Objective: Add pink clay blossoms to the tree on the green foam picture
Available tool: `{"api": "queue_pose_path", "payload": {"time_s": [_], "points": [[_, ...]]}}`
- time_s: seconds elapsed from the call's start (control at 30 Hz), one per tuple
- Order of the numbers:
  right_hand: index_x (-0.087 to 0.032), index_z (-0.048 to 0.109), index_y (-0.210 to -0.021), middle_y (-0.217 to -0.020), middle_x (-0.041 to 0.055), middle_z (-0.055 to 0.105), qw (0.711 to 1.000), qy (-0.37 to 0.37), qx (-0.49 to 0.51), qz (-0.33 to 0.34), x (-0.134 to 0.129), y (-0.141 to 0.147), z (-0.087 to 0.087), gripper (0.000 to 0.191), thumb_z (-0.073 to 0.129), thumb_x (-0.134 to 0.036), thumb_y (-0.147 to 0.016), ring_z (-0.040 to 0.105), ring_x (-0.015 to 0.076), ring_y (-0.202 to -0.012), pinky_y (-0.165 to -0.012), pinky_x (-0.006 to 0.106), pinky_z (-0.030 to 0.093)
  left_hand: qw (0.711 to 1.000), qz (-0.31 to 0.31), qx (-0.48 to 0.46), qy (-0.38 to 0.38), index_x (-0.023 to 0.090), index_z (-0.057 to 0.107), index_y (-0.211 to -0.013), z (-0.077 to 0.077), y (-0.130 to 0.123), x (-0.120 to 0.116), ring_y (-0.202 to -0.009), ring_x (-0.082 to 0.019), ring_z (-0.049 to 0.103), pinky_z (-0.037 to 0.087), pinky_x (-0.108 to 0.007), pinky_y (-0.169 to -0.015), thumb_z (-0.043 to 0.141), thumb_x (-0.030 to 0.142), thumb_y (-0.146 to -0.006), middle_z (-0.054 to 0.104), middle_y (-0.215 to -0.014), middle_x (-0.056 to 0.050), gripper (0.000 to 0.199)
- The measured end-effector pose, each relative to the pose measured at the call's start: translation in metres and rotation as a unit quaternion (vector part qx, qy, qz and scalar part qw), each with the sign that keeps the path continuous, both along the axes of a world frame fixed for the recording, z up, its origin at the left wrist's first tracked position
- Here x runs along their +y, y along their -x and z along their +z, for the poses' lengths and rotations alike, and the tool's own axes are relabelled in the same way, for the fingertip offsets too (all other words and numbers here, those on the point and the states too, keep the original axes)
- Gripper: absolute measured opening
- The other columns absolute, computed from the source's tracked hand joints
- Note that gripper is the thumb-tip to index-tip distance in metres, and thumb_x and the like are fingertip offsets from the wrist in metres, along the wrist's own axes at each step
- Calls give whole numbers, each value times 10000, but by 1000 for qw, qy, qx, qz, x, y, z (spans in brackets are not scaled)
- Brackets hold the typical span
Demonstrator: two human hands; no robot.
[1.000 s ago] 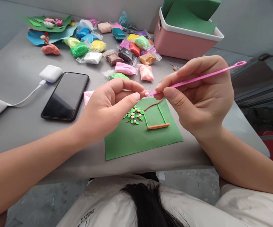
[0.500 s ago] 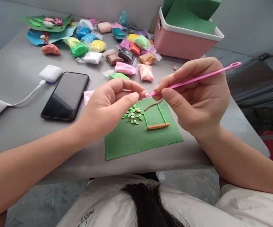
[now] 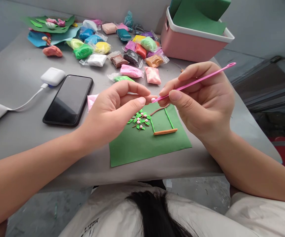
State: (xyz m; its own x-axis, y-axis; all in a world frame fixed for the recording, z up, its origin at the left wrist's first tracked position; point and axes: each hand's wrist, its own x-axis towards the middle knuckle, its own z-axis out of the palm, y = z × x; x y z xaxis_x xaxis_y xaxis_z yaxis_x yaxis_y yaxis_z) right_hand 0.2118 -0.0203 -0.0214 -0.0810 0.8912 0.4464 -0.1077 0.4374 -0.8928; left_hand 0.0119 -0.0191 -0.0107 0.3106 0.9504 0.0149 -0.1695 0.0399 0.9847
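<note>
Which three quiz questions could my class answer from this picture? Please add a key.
1. Multiple choice: What does the right hand hold?
a) a smartphone
b) a pink loop-ended tool
c) a white cable
2. True or false: Green sheets stick up out of the pink bin.
3. Fill in the blank: A pale clay ball rests on the fingers of the ____ hand.

Key: 1. b; 2. true; 3. left.

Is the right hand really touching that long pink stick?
Touching. The head view shows it plainly: the right hand pinches the pink stick between thumb and fingers, and its looped end pokes out.
</note>
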Motion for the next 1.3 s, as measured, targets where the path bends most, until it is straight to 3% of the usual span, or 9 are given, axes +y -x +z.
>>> {"api": "queue_pose_path", "payload": {"time_s": [0.1, 0.63, 0.97, 1.3], "points": [[-297, 658, -986, -885, -39, 808, 1000, -5, 20, 13, 2, -1, -1, 305, 910, -220, -833, 745, 142, -755, -761, 323, 688, 1000, -1, -8, 8, 256, 758, -892, 0, 0, 0, -1253, -276, 732, 587, -399, -1101, 763, 189, -906, 798, -963, -8, 69], [-292, 618, -991, -892, -29, 800, 998, 58, 12, 35, 9, -4, -6, 348, 910, -400, -835, 785, 167, -797, -765, 348, 687, 1000, -6, -8, 4, 247, 753, -906, 0, 0, 0, -1231, -279, 746, 584, -418, -1104, 752, 178, -901, 803, -1004, -16, 70], [-269, 625, -987, -908, -23, 804, 993, 103, 26, 53, 8, -6, -1, 319, 900, -347, -845, 786, 154, -761, -764, 331, 686, 1000, 14, -2, 28, 242, 734, -880, 2, -1, 3, -1114, -263, 792, 613, -420, -1032, 730, 179, -892, 802, -948, -1, 64], [-262, 648, -964, -880, -32, 802, 991, 116, 49, 52, 9, -5, -2, 326, 930, -327, -814, 796, 153, -777, -752, 309, 689, 999, 3, -9, 34, 247, 744, -894, 0, 1, 5, -1152, -280, 783, 605, -444, -1060, 755, 208, -879, 802, -893, 1, 43]]}}
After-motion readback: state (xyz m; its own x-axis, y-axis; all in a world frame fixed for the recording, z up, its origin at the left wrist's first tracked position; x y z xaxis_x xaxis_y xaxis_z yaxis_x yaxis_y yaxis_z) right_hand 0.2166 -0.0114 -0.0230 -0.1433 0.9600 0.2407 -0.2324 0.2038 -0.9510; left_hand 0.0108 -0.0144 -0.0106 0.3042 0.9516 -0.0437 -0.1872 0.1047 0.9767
